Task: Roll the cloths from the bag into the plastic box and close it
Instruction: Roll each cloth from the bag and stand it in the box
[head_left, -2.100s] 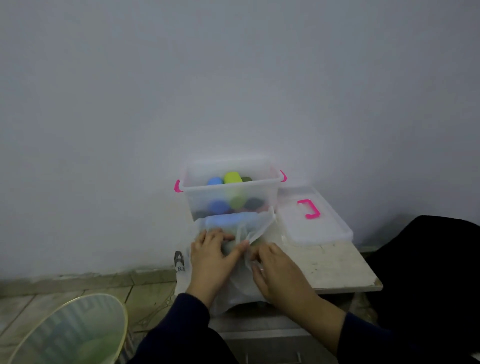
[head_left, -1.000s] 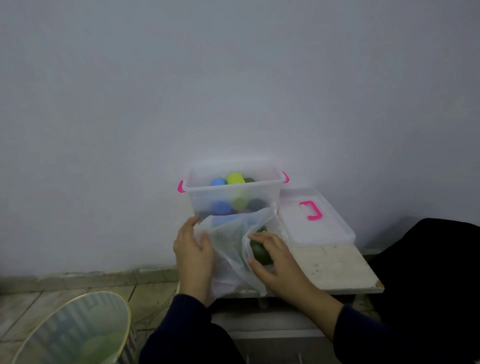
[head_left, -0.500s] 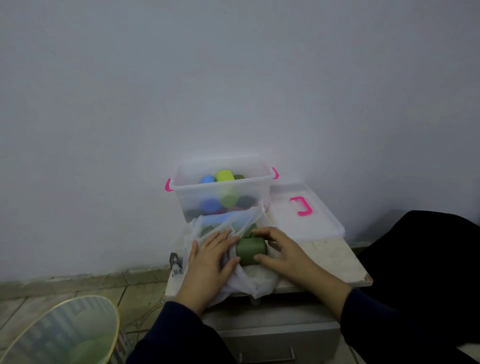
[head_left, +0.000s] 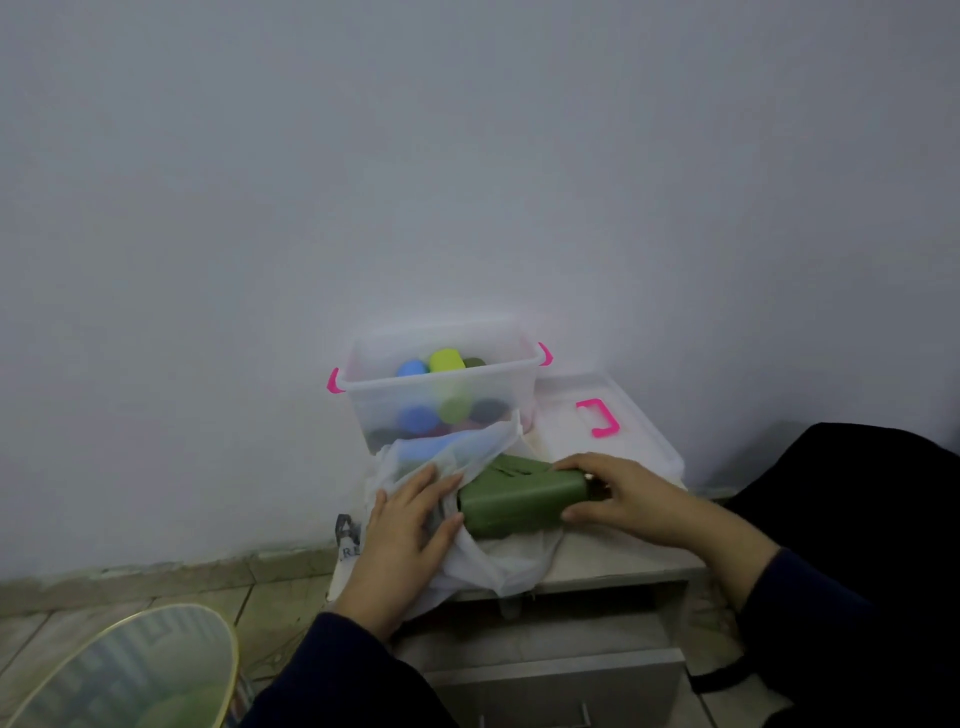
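The plastic box (head_left: 441, 400) stands open at the back of the desk (head_left: 613, 564) against the wall, rolled cloths of blue, yellow-green and dark colours inside it; just in front of the box lies the white bag (head_left: 467, 561), its mouth towards the box; the left hand (head_left: 410, 525) rests flat on the bag with fingers straight; the right hand (head_left: 618, 493) grips one end of the green cloth (head_left: 519, 499), thumb and fingers curled round it, in front of the box; the lid (head_left: 602, 431) lies flat to the right of the box.
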